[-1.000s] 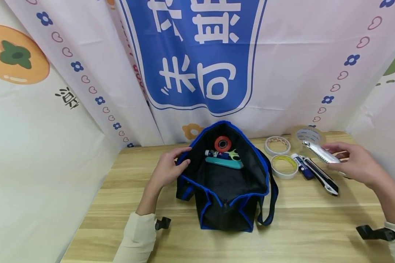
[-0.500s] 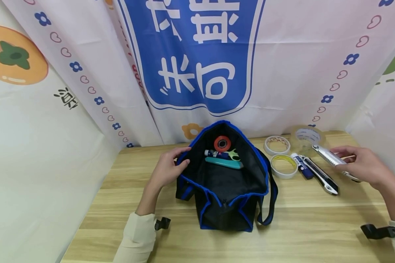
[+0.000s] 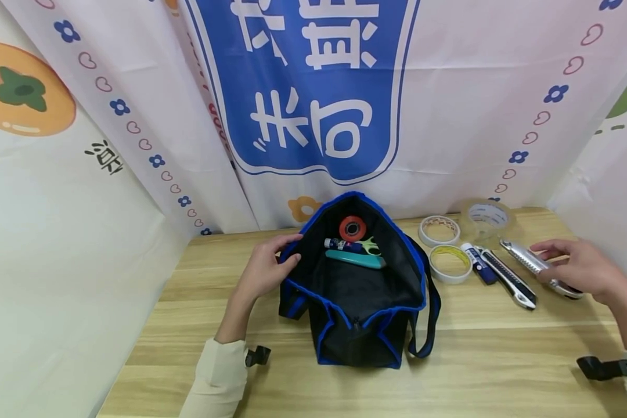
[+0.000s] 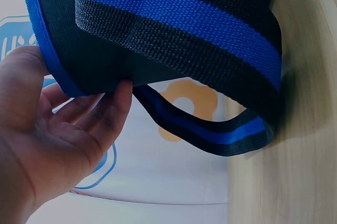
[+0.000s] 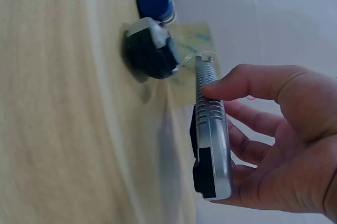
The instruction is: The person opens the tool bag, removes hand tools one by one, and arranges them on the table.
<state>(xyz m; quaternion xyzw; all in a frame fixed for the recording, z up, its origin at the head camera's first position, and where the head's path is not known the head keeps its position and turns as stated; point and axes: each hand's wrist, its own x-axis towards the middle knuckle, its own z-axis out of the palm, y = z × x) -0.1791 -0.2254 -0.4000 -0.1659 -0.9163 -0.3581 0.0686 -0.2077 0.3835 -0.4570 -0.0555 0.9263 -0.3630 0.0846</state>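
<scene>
My left hand [image 3: 268, 266] pinches the left side of the blue-edged rim of a black bag [image 3: 363, 290]. In the left wrist view, thumb and fingers lie on either side of the blue edging [image 4: 46, 50]. Inside the bag are a red-rimmed roll [image 3: 345, 233], a glue stick [image 3: 338, 244], light green handles [image 3: 372, 247], possibly of scissors, and a teal elongated item [image 3: 355, 259]. My right hand [image 3: 580, 270] grips a silver utility knife [image 3: 524, 255] just over the table at the right. The right wrist view shows the thumb on its ridged side [image 5: 211, 108].
Left of the silver knife lie a black utility knife [image 3: 505, 280] and a blue-and-white glue stick [image 3: 479, 265]. Two white tape rolls [image 3: 451, 280] and a clear tape roll [image 3: 469, 219] are near the back. A strap [image 3: 432, 325] hangs at the bag's right. Printed cloth [image 3: 449, 128] backs the table.
My right hand has moved right and slightly toward me with the silver utility knife, lowering it away from the clear tape roll. The left hand stays on the bag's rim.
</scene>
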